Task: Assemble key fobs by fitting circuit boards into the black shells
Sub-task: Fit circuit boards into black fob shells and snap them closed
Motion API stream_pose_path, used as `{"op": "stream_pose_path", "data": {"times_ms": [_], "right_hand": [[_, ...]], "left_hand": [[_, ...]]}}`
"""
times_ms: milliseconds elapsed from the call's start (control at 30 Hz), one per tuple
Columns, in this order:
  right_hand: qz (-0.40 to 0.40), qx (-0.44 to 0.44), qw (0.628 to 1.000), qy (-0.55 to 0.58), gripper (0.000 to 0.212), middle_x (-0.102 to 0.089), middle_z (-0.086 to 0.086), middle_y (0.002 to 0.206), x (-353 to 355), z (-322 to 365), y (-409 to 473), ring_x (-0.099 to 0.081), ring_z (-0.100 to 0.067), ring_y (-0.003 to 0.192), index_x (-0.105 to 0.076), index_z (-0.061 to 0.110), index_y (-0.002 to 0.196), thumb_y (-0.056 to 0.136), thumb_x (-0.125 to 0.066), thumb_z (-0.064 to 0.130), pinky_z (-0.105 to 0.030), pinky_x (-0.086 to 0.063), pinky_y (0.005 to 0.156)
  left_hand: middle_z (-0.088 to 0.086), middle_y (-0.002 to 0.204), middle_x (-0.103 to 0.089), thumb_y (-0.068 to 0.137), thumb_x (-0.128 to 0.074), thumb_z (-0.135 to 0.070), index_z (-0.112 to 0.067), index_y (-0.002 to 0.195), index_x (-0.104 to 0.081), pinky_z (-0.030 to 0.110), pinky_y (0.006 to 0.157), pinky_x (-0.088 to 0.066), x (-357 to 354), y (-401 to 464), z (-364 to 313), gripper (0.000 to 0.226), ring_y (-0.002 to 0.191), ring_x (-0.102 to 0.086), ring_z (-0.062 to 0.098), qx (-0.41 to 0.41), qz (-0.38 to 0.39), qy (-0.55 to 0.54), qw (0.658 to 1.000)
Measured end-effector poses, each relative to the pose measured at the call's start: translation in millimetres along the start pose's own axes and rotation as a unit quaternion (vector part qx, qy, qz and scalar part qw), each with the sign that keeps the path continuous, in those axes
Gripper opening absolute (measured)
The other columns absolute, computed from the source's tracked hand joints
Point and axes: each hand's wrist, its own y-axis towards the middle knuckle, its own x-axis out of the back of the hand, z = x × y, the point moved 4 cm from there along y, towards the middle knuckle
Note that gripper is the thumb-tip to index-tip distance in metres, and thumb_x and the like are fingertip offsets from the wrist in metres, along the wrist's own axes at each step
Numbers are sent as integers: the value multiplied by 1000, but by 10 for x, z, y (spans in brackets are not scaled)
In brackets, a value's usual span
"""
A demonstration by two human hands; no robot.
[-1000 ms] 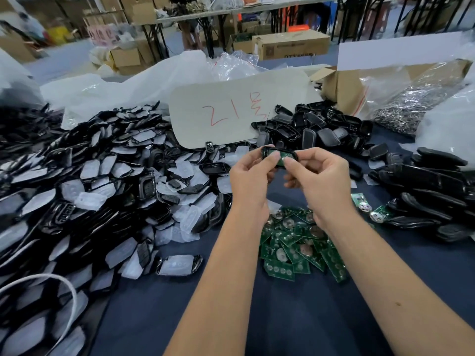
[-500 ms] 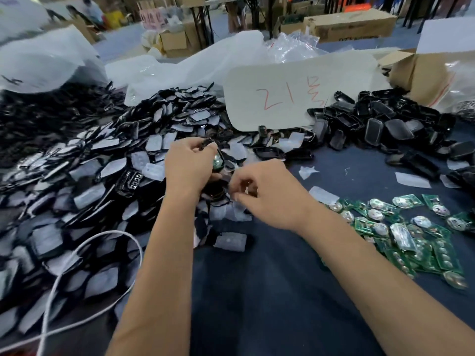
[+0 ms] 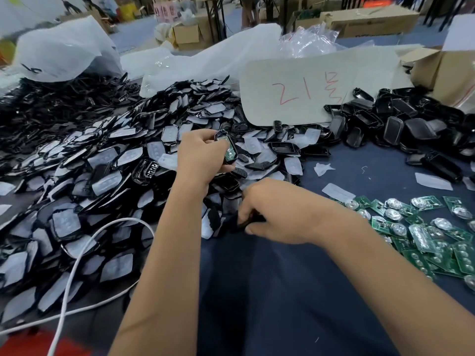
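L hand grips a black shell w/ a green circuit board seated in it. Fingers curled round the shell, thumb on the near side, shell tilted, open face toward cam. Held up just above the near edge of the big shell pile.

R hand is lower, at the pile's near-right edge, on the dark blue table cloth. Fingers curled and pinching a black part at the fingertips. Prob another shell half, but it's mostly hidden by the fingers, can't tell which piece. Hands are apart, L up and further back, R nearer cam.

Big pile: black shells, many w/ white film on the face, covers the whole left side of the table. Second heap of bare black shells at far right, no film on them. Loose green boards w/ silver coin-cell clips spread on the cloth to the right of R hand, well apart from the shell in L hand.

White card w/ red handwriting "21" + more marks leans behind the piles. White cable loops over the pile at near left. Few white film scraps on the cloth between the heaps. Cardboard box at far right, plastic bags at the back.
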Motion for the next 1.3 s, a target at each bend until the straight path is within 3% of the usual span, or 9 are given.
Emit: {"op": "stream_pose_path", "data": {"times_ms": [133, 233, 333, 500, 767, 867, 1000, 1133, 1300], "right_hand": [[-17, 13, 999, 35, 27, -64, 10, 92, 1, -41, -32, -60, -14, 94, -80, 28, 97, 85, -79, 51, -38, -52, 85], [-118, 86, 989, 0, 28, -60, 8, 102, -24, 139, 33, -49, -16, 106, -77, 27, 105, 84, -81, 44, -39, -49, 90], [-133, 130, 980, -65, 44, -58, 3, 125, -167, 325, 147, -42, -22, 122, -73, 27, 124, 84, -82, 43, -41, -48, 95], [-153, 143, 974, -88, 25, -60, 0, 121, -262, 382, 193, -42, -24, 119, -78, 20, 110, 97, -66, 38, -42, -47, 96], [-287, 152, 946, -5, 10, -64, -3, 103, -63, 137, 10, -51, -26, 101, -82, 14, 96, 96, -72, 16, -38, -47, 84], [-370, 109, 917, 105, 9, -68, 2, 99, 91, -70, -125, -55, -20, 98, -81, 13, 98, 97, -73, 17, -27, -43, 86], [-438, -52, 833, 334, 15, -73, 15, 84, 258, -635, -383, -61, 1, 76, -76, 30, 94, 100, -64, 24, -13, -44, 70], [-493, -168, 706, 480, 22, -68, -1, 80, 304, -1312, -829, -54, -18, 75, -75, 22, 92, 107, -59, 21, -23, -45, 58], [-550, -210, 720, 368, 20, -63, 7, 77, 307, -1718, -1291, -52, -15, 74, -75, 31, 93, 104, -63, 20, -30, -46, 62]], "left_hand": [[10, 91, -66, 90, -62, 0, -16, 89, -65, 31, 50, -60, 26, 24, -39, 17, 58, -72, 26, 13, -5, -4, 1000], [5, 67, -68, 88, -61, 3, -12, 73, -62, 36, 55, -62, 66, 52, -63, 22, 56, -70, 28, 4, -19, 1, 1000], [-2, 55, -64, 88, -61, 4, -15, 66, -60, 31, 50, -60, 103, 62, -62, 29, 55, -67, 26, 0, -25, 2, 1000], [7, 83, -54, 87, -63, 1, -23, 66, -52, 26, 50, -56, 232, 89, -40, 34, 67, -65, 32, -10, -45, 7, 999], [7, 82, -51, 88, -64, 3, -22, 66, -50, 26, 49, -56, 247, 89, -48, 36, 63, -65, 30, -17, -45, -3, 999], [11, 89, -52, 89, -64, 1, -8, 77, -58, 26, 51, -57, 172, 101, -58, 16, 65, -65, 33, -13, -35, -8, 999], [15, 88, -60, 90, -63, 0, 1, 84, -64, 29, 55, -59, -95, 40, -72, 6, 63, -71, 32, 9, -10, -25, 1000], [10, 94, -68, 90, -66, -2, -10, 103, -70, 31, 60, -61, -761, -141, -117, 16, 60, -71, 18, 3, 72, -28, 997], [-2, 93, -69, 85, -66, -10, -29, 117, -70, 21, 55, -45, -1710, -405, -108, 37, 53, -59, 5, -77, 155, 90, 981]]}}
